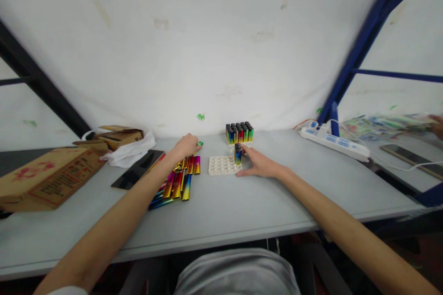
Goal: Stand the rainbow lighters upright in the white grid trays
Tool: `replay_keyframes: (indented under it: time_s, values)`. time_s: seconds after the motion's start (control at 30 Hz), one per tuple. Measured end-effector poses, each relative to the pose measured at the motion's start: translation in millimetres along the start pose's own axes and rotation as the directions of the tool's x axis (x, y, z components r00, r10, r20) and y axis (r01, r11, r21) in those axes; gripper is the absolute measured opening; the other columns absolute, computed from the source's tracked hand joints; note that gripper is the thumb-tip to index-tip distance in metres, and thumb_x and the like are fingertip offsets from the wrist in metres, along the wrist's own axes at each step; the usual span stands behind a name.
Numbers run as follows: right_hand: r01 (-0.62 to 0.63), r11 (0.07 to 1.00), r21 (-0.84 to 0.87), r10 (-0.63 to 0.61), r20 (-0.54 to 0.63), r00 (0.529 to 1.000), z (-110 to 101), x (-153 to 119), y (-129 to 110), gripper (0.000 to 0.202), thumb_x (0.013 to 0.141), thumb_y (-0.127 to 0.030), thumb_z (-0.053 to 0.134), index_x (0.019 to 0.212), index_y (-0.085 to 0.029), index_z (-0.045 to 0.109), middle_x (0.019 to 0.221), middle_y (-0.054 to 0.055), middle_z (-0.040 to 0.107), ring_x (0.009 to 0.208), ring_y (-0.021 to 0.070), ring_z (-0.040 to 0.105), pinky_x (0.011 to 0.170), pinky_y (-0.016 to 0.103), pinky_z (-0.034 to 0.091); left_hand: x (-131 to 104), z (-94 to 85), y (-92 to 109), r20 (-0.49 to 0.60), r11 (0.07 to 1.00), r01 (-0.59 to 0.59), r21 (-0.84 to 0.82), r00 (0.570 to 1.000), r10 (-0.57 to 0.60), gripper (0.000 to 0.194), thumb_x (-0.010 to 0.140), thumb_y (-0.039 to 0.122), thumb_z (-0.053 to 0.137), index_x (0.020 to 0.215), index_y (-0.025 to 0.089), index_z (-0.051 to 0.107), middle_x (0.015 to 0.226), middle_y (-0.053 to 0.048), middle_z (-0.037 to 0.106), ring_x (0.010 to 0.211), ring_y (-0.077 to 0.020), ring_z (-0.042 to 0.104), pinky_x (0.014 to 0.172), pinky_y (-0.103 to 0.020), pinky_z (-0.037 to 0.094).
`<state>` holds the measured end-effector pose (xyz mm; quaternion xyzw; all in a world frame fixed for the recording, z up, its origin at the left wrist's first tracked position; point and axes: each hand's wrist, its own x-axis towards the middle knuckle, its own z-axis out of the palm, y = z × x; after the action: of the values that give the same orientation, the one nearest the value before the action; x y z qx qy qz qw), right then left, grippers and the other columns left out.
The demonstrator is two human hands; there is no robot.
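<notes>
A white tray (221, 166) with rows of round holes lies on the table between my hands. One lighter (237, 155) with a black top and a blue-to-yellow body stands upright at its right end. My right hand (258, 162) is curved round that end of the tray; its thumb is at the front corner, and a fingertip lies beside the lighter. My left hand (187, 146) is closed at the far side of a pile of shiny coloured sleeves (178, 183). Something small and green shows at its fingertips, too small to name.
Another tray packed with black-topped lighters (239, 132) stands near the wall. Left are a cardboard box (55, 177), a white plastic bag (133, 150) and a dark tablet-like slab (138, 169). A power strip (334, 143) lies right, near blue frame posts. Another person's hand (436, 126) appears far right.
</notes>
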<state>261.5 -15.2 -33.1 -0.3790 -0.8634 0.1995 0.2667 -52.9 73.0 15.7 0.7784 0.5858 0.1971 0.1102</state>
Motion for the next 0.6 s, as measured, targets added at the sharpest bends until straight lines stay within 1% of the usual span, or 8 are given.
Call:
replay_keyframes:
  time_s: [0.1,0.17,0.27,0.33,0.4,0.47,0.53,0.6]
  values:
    - [-0.015,1.0,-0.012,0.015,0.008,1.0,0.1,0.5,-0.4,0.113,0.072,-0.06,0.083,0.158,-0.012,0.026,0.135,0.025,0.058,0.122,0.0378,0.057,0.107,0.058,0.045,-3.2,-0.7,9.5,0.067,0.999,-0.009,0.045,0.998,0.006,0.029,0.071,0.034,0.072,0.053,0.022,0.053,0.052,-0.004,0.055,0.073,-0.0243,0.063,0.07,-0.029,0.041]
    - [-0.02,1.0,-0.016,0.02,0.008,1.0,0.0,0.5,-0.9,0.113,0.073,-0.06,0.083,0.157,-0.011,0.027,0.135,0.025,0.058,0.122,0.0378,0.058,0.107,0.058,0.045,-5.7,-4.5,15.1,0.085,0.998,-0.017,0.063,0.996,0.012,0.026,0.072,0.032,0.071,0.055,0.022,0.054,0.053,-0.003,0.057,0.072,-0.0246,0.063,0.068,-0.03,0.04]
    - [-0.01,1.0,-0.018,0.01,0.007,1.0,-0.4,0.5,-1.4,0.112,0.073,-0.06,0.083,0.157,-0.012,0.027,0.136,0.024,0.057,0.122,0.0373,0.058,0.106,0.057,0.046,-13.2,-12.8,23.9,-0.019,0.999,-0.028,-0.022,0.999,0.028,0.023,0.077,0.036,0.07,0.07,0.021,0.054,0.063,-0.003,0.065,0.071,-0.0225,0.063,0.068,-0.03,0.04]
    - [0.001,1.0,-0.016,-0.001,0.004,1.0,-0.7,0.4,-1.4,0.11,0.074,-0.059,0.083,0.157,-0.012,0.028,0.136,0.024,0.057,0.121,0.0371,0.058,0.106,0.057,0.046,-22.3,-16.6,31.7,-0.109,0.968,-0.068,-0.243,0.993,0.043,0.024,0.081,0.039,0.068,0.083,0.021,0.052,0.071,-0.002,0.07,0.069,-0.0189,0.063,0.068,-0.028,0.042]
    - [0.008,1.0,-0.012,-0.008,-0.004,1.0,-0.8,0.5,-1.0,0.109,0.074,-0.059,0.083,0.157,-0.014,0.029,0.137,0.023,0.058,0.121,0.0371,0.059,0.105,0.057,0.047,-34.6,-16.5,41.4,-0.123,0.833,-0.12,-0.54,0.99,0.063,0.03,0.085,0.043,0.067,0.093,0.022,0.048,0.075,-0.001,0.071,0.066,-0.0157,0.063,0.066,-0.026,0.045]
    - [0.009,1.0,-0.014,-0.009,-0.009,1.0,-0.4,0.6,0.0,0.11,0.073,-0.058,0.084,0.157,-0.014,0.029,0.139,0.023,0.057,0.122,0.0374,0.059,0.106,0.056,0.047,-48.8,-12.1,51.9,-0.071,0.623,-0.116,-0.774,0.993,0.098,0.036,0.085,0.048,0.068,0.099,0.022,0.047,0.074,0.002,0.066,0.061,-0.0128,0.06,0.061,-0.025,0.047]
    - [0.006,1.0,-0.022,-0.006,-0.007,1.0,0.3,0.7,1.4,0.111,0.073,-0.059,0.084,0.157,-0.013,0.029,0.141,0.024,0.056,0.124,0.038,0.058,0.107,0.056,0.046,-63.1,-5.1,61.7,0.001,0.449,-0.054,-0.892,0.993,0.121,0.04,0.085,0.052,0.07,0.105,0.023,0.05,0.069,0.007,0.056,0.052,-0.0086,0.049,0.052,-0.021,0.043]
    - [0.014,1.0,-0.023,-0.015,-0.009,1.0,0.9,0.7,2.6,0.11,0.074,-0.059,0.083,0.157,-0.013,0.029,0.143,0.024,0.055,0.126,0.0377,0.058,0.108,0.055,0.046,-75.7,2.2,70.0,0.085,0.35,0.04,-0.936,0.99,0.114,0.041,0.086,0.055,0.069,0.108,0.025,0.051,0.065,0.009,0.045,0.046,-0.0061,0.038,0.043,-0.016,0.033]
